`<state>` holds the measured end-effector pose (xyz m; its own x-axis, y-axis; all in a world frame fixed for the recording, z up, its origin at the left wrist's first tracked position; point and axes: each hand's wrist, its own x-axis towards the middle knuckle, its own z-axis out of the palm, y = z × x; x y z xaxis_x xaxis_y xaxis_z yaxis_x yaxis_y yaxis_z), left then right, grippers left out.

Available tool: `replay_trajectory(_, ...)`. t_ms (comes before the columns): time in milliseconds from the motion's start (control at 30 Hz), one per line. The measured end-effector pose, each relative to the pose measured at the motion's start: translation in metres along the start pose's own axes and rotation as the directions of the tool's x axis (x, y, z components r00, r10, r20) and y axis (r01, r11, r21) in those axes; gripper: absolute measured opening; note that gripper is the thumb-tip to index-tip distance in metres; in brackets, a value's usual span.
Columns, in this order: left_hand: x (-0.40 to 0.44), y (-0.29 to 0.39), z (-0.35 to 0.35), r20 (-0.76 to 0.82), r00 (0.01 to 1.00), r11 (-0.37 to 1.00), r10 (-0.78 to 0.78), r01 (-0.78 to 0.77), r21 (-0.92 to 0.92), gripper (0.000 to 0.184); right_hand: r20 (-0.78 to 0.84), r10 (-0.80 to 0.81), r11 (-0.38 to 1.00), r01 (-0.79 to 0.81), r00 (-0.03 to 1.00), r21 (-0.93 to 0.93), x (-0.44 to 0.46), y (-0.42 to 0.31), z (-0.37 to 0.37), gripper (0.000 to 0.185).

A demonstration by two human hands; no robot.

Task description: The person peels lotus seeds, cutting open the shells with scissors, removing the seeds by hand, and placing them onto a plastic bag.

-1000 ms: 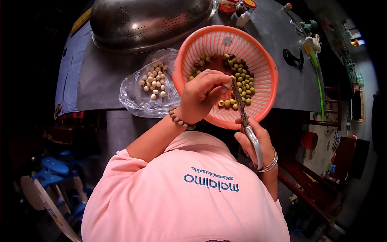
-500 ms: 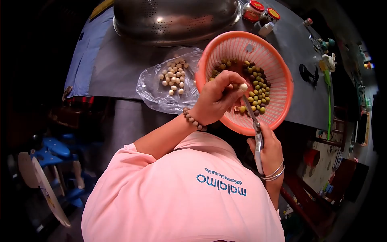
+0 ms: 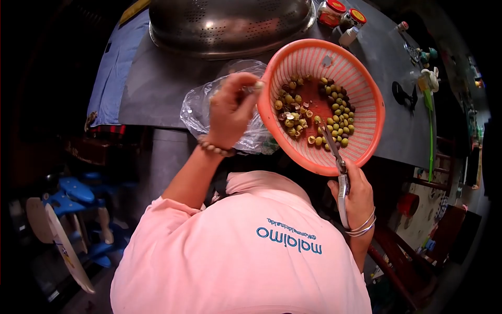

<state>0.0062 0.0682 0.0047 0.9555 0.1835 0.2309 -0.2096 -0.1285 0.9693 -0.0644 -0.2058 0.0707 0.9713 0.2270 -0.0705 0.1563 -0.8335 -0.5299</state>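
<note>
My left hand (image 3: 230, 111) is over the clear plastic bag (image 3: 194, 107), pinching a small pale nut (image 3: 259, 85) beside the basket's left rim. It hides the peeled nuts seen in the bag earlier. My right hand (image 3: 355, 193) is wrapped round the silver handle of a plier-like cutter (image 3: 342, 186), whose dark jaws reach over the coral basket (image 3: 372, 131). Near the jaw tips is a green fruit (image 3: 317, 120). Inside the basket, green and brown fruits (image 3: 342, 116) are on the right, and opened husks (image 3: 295, 123) lie on the left.
A large upturned metal colander (image 3: 230, 29) stands at the table's back edge. Red-lidded jars (image 3: 331, 13) and a small white bottle (image 3: 348, 36) are behind the basket. A black stand (image 3: 403, 96) and a green stick (image 3: 431, 131) lie to the right. Blue cloth (image 3: 117, 68) covers the table's left end.
My left hand has moved left from above the basket to over the bag with the pale nut, uncovering the husks. My right hand still holds the cutter over the basket.
</note>
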Motion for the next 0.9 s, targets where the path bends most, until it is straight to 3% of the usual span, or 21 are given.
replay_trajectory(100, -0.002, -0.014, -0.032, -0.043, 0.997, 0.997, -0.06, 0.062, 0.038, 0.018, -0.016, -0.007, 1.0, 0.007, 1.0, -0.002, 0.0, 0.001, 0.0, 0.053)
replay_trajectory(167, -0.001, -0.031, -0.047, 0.0, 1.0, 0.875, 0.022, -0.019, 0.483, 0.022, -0.018, 0.005, 1.0, -0.004, 1.0, 0.022, 0.001, 0.0, 0.0, 0.052)
replay_trajectory(333, 0.002, -0.038, -0.043, 0.014, 0.986, 0.802, 0.167, -0.144, 0.58, 0.021, -0.055, 0.016, 0.998, -0.012, 0.998, 0.069, 0.002, -0.002, -0.002, 0.051)
replay_trajectory(367, 0.002, -0.031, -0.038, -0.031, 0.999, 0.95, -0.014, 0.023, 0.31, 0.018, -0.08, -0.008, 0.998, 0.013, 0.997, 0.062, 0.001, 0.0, -0.002, 0.052)
replay_trajectory(400, 0.001, -0.022, -0.032, -0.021, 0.979, 0.979, -0.202, 0.202, 0.011, 0.014, -0.082, -0.001, 0.998, 0.006, 0.997, 0.06, 0.001, 0.002, -0.002, 0.052)
replay_trajectory(433, 0.001, -0.013, -0.026, 0.037, 0.972, 0.955, -0.232, 0.235, -0.178, 0.01, -0.098, -0.006, 0.997, 0.013, 0.995, 0.072, 0.001, 0.003, -0.003, 0.053)
replay_trajectory(467, 0.0, -0.003, -0.02, 0.042, 0.972, 0.955, -0.232, 0.236, -0.179, 0.01, -0.114, -0.013, 0.996, 0.023, 0.993, 0.085, 0.0, 0.004, -0.004, 0.053)
replay_trajectory(533, 0.0, 0.012, -0.008, 0.248, 0.923, 0.727, -0.295, 0.385, -0.569, 0.011, -0.123, 0.001, 0.997, 0.008, 0.992, 0.075, -0.002, 0.005, -0.005, 0.053)
replay_trajectory(600, 0.0, 0.014, 0.006, 0.315, 0.905, 0.695, -0.284, 0.421, -0.583, 0.017, -0.134, 0.014, 0.998, -0.005, 0.991, 0.067, -0.003, 0.006, -0.006, 0.053)
replay_trajectory(667, 0.0, 0.023, 0.025, 0.439, 0.831, 0.432, -0.342, 0.554, -0.712, 0.019, -0.164, 0.016, 0.996, -0.002, 0.986, 0.087, -0.005, 0.007, -0.006, 0.052)
replay_trajectory(700, 0.001, 0.022, 0.03, 0.492, 0.797, 0.368, -0.35, 0.6, -0.71, 0.021, -0.167, 0.021, 0.996, -0.007, 0.986, 0.088, -0.006, 0.009, -0.006, 0.052)
replay_trajectory(833, -0.001, 0.022, 0.059, 0.547, 0.738, 0.22, -0.395, 0.654, -0.724, 0.03, -0.209, 0.014, 0.99, 0.015, 0.978, 0.137, -0.009, 0.015, -0.002, 0.052)
replay_trajectory(900, -0.003, 0.022, 0.066, 0.556, 0.736, 0.213, -0.387, 0.658, -0.722, 0.031, -0.234, 0.018, 0.99, 0.015, 0.972, 0.138, -0.01, 0.017, 0.0, 0.052)
